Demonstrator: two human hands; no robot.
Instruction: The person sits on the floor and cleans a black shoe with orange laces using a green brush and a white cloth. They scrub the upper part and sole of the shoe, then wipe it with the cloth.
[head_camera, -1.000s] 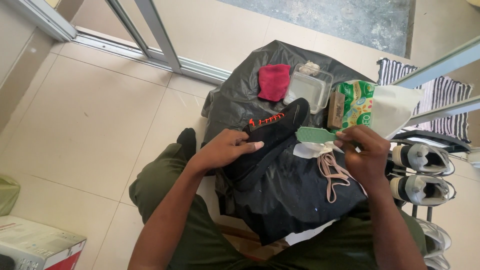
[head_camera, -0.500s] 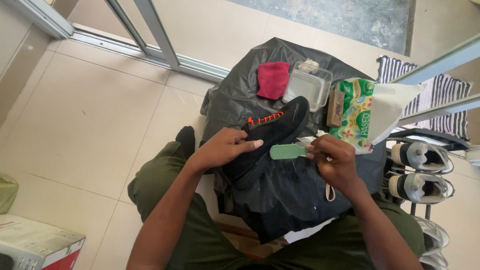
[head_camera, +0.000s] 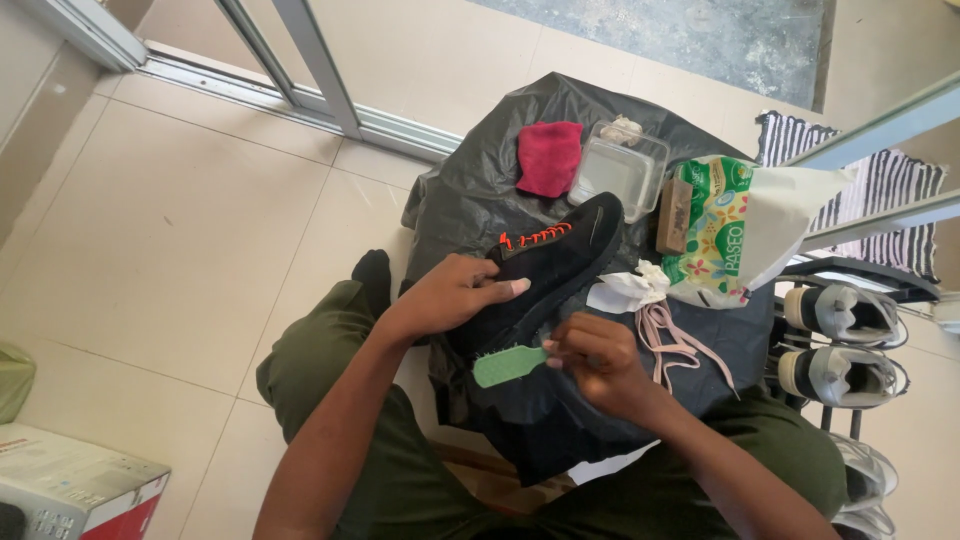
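— The shoe (head_camera: 556, 262)?
— Black, orange laces. The brush (head_camera: 508, 366) is green.
— And the cloth (head_camera: 548, 157)?
— Deep pink, on a black bag (head_camera: 470, 190). The mat (head_camera: 880, 190) is black-and-white striped.

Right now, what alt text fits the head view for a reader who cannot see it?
A seated person's left hand steadies a black shoe with orange laces while the right hand holds a green brush to its side, over a black plastic sheet.
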